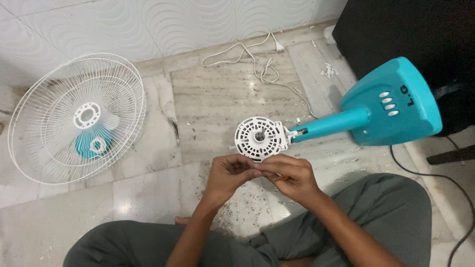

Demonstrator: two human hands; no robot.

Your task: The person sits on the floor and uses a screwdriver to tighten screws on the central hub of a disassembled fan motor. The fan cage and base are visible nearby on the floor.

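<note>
White motor housing [261, 139] sits just beyond left hand [228, 175] and right hand [289, 177], both pinching something unclear.

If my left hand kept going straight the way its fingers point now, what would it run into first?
The left hand points toward the right, and its fingertips already meet the right hand over something small. So the right hand comes first. The white motor housing sits just above that line; depth is unclear.
</note>
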